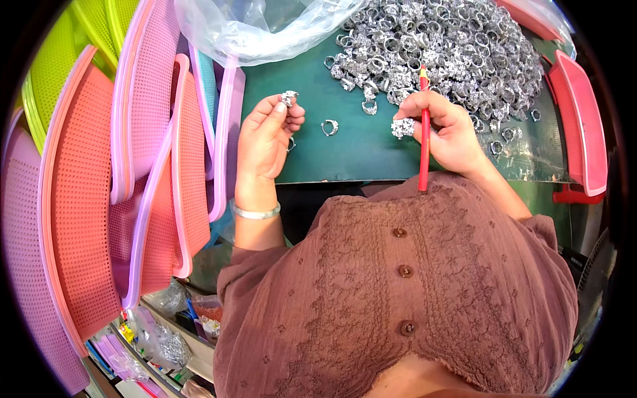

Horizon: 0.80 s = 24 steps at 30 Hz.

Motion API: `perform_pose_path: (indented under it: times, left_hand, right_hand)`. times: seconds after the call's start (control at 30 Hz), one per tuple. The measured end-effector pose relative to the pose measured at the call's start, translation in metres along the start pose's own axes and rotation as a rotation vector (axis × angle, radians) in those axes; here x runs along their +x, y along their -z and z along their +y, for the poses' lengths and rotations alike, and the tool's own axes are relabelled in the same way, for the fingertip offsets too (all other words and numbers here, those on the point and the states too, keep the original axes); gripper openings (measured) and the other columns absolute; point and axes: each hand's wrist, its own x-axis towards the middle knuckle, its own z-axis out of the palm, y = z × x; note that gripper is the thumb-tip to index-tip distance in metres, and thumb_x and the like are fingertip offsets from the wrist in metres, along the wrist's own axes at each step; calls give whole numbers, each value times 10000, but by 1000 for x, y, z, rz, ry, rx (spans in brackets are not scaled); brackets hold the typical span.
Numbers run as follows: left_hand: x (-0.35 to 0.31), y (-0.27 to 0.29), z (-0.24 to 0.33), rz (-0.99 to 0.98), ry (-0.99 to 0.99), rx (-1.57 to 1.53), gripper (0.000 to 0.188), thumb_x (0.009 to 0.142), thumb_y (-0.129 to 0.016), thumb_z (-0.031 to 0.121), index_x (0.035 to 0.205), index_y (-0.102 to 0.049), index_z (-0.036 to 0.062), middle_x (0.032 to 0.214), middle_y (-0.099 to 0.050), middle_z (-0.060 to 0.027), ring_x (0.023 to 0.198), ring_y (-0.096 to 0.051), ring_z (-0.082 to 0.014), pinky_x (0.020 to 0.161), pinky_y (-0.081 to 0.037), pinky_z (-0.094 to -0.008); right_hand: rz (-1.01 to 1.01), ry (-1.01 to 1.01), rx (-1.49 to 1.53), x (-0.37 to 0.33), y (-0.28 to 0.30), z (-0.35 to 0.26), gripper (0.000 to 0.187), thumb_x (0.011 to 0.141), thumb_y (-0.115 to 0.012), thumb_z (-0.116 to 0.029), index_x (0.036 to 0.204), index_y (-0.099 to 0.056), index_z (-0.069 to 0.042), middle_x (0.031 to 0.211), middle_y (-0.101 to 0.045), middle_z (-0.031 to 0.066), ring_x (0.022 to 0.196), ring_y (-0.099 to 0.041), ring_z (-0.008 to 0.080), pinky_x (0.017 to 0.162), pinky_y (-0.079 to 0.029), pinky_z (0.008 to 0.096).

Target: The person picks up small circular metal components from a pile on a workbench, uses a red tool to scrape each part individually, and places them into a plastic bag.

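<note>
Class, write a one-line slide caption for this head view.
Left hand lifts a silver ring; right hand holds a red pencil beside a ring heap.

We see bright, even light from above, with soft, short shadows under the hands on the worktop. Glare glints off the rings and the plastic bag. Fisheye bending curves the trays; black corners frame everything. Focus stays sharp centrally.

One head-worn fisheye view looks steeply down from close above the person's chest onto a green work mat. Stacked plastic trays curve along nine o'clock, a pile of silver rings lies toward one o'clock.
</note>
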Motion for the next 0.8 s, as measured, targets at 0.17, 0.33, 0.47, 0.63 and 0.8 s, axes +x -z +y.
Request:
perform_pose_path:
  times: [0.17, 0.33, 0.47, 0.63, 0.8]
  left_hand:
    - [-8, -23, -3, -58, -166, 51, 161, 882, -499, 95, 1023, -546, 32, 925, -608, -85, 862, -580, -177, 805, -445, -297]
    - [-11, -34, -6, -56, -293, 248, 147, 891, -497, 94, 991, -558, 6, 936, -622, -71, 850, -574, -121, 789, -450, -253]
    - [-14, -36, -6, -42, -301, 284, 151, 892, -495, 91, 995, -560, 2, 942, -622, -70, 865, -575, -123, 800, -450, -251]
    - [-16, -34, -6, -45, -294, 288, 155, 892, -493, 84, 1007, -552, -1, 948, -620, -68, 869, -575, -123, 804, -447, -247]
    - [-21, -25, -3, -14, -277, 350, 166, 882, -497, 78, 1026, -537, 6, 982, -612, -100, 910, -576, -163, 816, -442, -277]
  right_hand:
    - [-11, 19, 7, 1, 0, -1, 293, 726, -498, 110, 986, -540, -17, 920, -593, 64, 879, -592, 145, 750, -472, 254]
    - [13, 3, 17, -1, -1, 2, 294, 723, -506, 108, 985, -540, -20, 916, -595, 64, 873, -595, 147, 735, -473, 252]
    - [10, 9, 13, -1, -1, 2, 294, 722, -514, 105, 985, -542, -22, 909, -600, 63, 867, -597, 146, 733, -475, 252]
    - [11, 27, -10, -1, -2, 1, 298, 720, -517, 106, 987, -544, -25, 902, -604, 63, 861, -599, 145, 734, -475, 252]
    - [6, 35, -18, -1, -2, 1, 305, 717, -518, 112, 988, -544, -25, 921, -598, 63, 859, -599, 147, 741, -475, 253]
